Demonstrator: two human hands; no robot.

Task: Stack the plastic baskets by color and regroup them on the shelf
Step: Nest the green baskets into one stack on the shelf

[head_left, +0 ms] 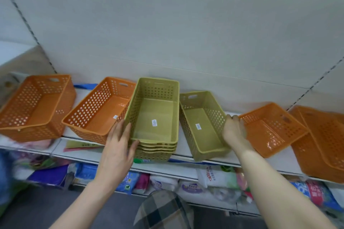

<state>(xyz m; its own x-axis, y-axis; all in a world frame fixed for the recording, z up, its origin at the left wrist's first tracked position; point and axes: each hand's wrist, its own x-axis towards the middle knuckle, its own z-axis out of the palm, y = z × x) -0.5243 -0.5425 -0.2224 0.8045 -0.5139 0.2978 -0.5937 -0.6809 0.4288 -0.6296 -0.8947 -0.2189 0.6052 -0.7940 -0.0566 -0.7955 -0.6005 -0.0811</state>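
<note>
Two hands are working at the green baskets on the shelf (183,151).
The left hand (117,141) is pressing straight, released fingers against the near left corner of the green stack (156,117), which is sitting mid-shelf between an orange basket (96,111) and a single green basket (202,128). The right hand (233,130) is curling at that basket's right rim, its grasp too blurred to tell.
</note>
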